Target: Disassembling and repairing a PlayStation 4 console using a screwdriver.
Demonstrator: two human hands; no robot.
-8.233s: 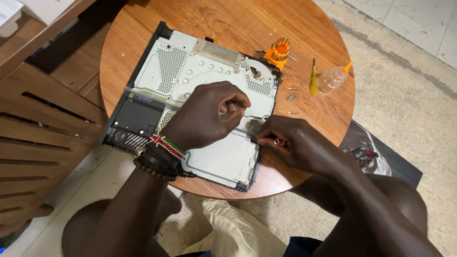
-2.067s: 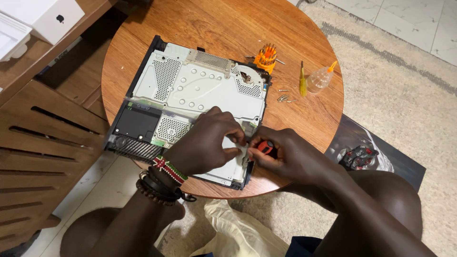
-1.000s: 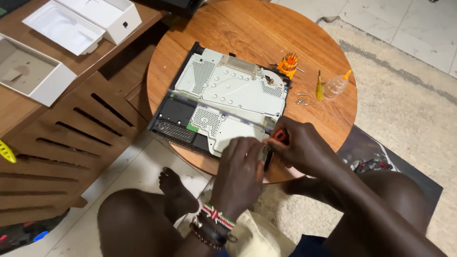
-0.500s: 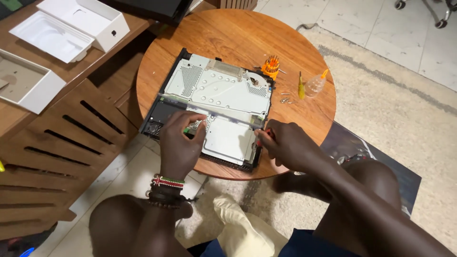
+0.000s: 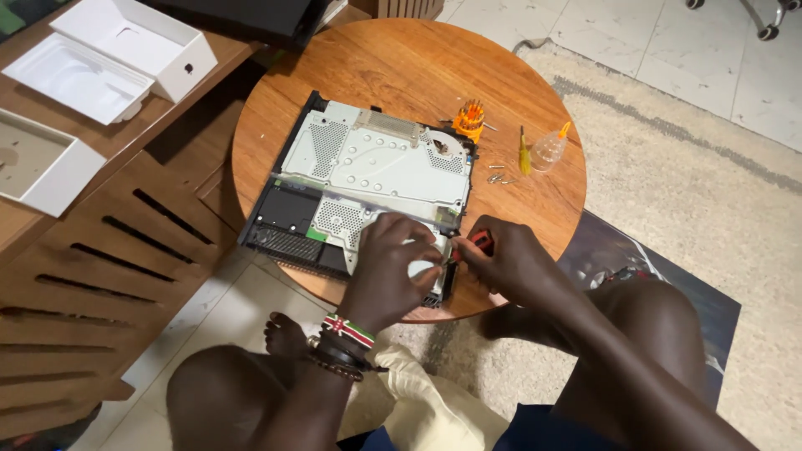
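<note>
The opened console (image 5: 368, 179) lies on the round wooden table (image 5: 393, 58), a flat device with its metal shield plate facing up. Its long axis runs from the lower left of the frame toward the upper right, and its near right corner sits at the table edge, in the lower middle of the frame.

Both hands meet at this near corner. The left hand (image 5: 393, 271) comes from the bottom of the frame and rests on the plate, fingers curled down on the metal; whether it pinches something small I cannot tell. The right hand (image 5: 510, 267) comes from the lower right and is closed around a screwdriver with red handle (image 5: 478, 244). The tip points to the left, toward the corner of the console, just beside the left fingers. So the work point lies to the left of the right hand and directly under the left one, and both are about equally near.

Farther up the table, to the right of the console, stand an orange bit holder (image 5: 469, 119), a yellow screwdriver (image 5: 524, 152) and a small clear bottle (image 5: 551, 149), well apart from the hands
</note>
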